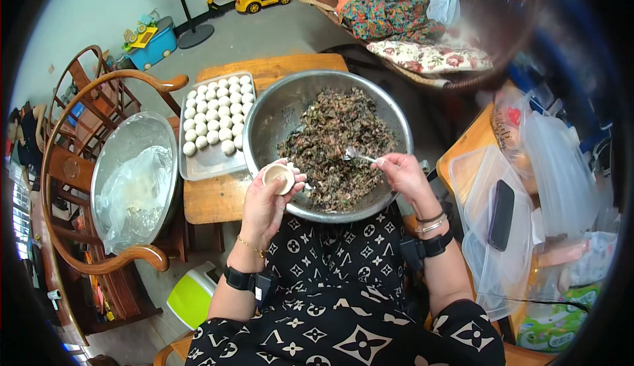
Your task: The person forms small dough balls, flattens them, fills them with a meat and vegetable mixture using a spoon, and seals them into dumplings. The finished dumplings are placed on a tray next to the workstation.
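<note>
My left hand holds a cup-shaped dough wrapper, its thumb resting inside, at the near left rim of a large steel bowl. A dark, chopped filling fills much of that bowl. Between its fingers my right hand grips the handle of a metal spoon, whose head touches the filling. Left of the bowl, rows of round white dough balls sit in a clear plastic tray. Both bowl and tray are on a small wooden table.
On a wooden armchair at left stands a metal basin with a plastic bag. At right, plastic lids and a phone lie on another wooden surface. A basket holds cloths beyond the table. A green-and-white stool stands lower left.
</note>
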A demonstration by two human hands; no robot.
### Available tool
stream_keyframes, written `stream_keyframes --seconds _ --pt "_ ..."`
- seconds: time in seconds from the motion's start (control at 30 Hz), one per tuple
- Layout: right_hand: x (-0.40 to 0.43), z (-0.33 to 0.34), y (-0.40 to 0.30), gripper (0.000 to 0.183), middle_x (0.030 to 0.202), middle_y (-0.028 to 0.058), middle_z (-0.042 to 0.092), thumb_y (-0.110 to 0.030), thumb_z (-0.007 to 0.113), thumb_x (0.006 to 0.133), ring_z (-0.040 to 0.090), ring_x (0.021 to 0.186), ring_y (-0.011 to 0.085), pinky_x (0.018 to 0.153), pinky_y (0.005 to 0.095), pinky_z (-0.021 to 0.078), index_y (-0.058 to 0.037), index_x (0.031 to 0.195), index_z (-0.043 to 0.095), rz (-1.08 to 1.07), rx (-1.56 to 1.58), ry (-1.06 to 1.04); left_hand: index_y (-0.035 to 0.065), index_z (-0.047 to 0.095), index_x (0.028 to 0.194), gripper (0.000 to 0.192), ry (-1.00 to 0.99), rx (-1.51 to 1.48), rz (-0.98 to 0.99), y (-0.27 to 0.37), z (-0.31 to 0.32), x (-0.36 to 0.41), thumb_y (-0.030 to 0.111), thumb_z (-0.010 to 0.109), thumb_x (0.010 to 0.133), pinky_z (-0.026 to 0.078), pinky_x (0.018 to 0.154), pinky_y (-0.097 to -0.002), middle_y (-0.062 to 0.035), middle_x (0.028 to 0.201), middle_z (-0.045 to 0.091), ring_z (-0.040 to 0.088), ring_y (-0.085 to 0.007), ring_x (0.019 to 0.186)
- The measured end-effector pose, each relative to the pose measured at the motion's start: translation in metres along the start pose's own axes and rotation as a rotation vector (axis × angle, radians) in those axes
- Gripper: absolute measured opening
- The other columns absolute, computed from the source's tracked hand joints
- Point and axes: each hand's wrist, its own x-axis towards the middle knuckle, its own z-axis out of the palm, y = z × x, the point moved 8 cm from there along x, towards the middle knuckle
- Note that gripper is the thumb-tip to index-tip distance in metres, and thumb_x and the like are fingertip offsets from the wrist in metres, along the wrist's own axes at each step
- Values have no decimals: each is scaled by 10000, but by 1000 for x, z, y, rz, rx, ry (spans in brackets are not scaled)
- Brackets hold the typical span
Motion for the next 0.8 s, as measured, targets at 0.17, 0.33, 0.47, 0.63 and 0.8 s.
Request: stream_keyframes --seconds 0.17,0.33,0.47,0.63,0.8 --pt "-12 1 -11 182 588 -103 448 -190 628 1017 356 479 14 440 202 256 -53 994 745 8 264 -46 -38 494 1340 418 15 12 -9 0 1 0 38 618 948 594 931 -380 -198 1138 661 691 -303 1071" --pt "-7 -2 -8 201 601 -95 474 -193 632 1016 374 501 15 470 200 284 -34 996 753 -87 4 36 -51 499 1325 390 11 25 2 1 2 0 13 589 950 599 935 -389 -200 1134 663 698 -313 1066" --pt "-17 2 -16 202 592 -99 459 -197 632 1018 357 495 14 460 204 261 -36 994 752 -61 139 -17 -57 505 1314 368 26 10 -2 1 -1 0 -7 563 955 603 933 -395 -202 1131 663 702 -322 1067" --pt "-14 0 -8 201 596 -104 460 -203 632 1019 353 491 8 453 204 243 -53 966 755 -90 79 11 -56 506 1328 377 34 11 -14 1 6 0 -17 551 956 604 933 -395 -198 1133 664 701 -330 1070" --pt "-15 2 -8 194 597 -110 459 -209 642 1015 353 496 7 457 210 240 -59 976 759 -70 113 -19 -32 505 1348 413 29 59 -9 1 1 0 54 615 959 586 953 -378 -204 1151 669 686 -307 1088"
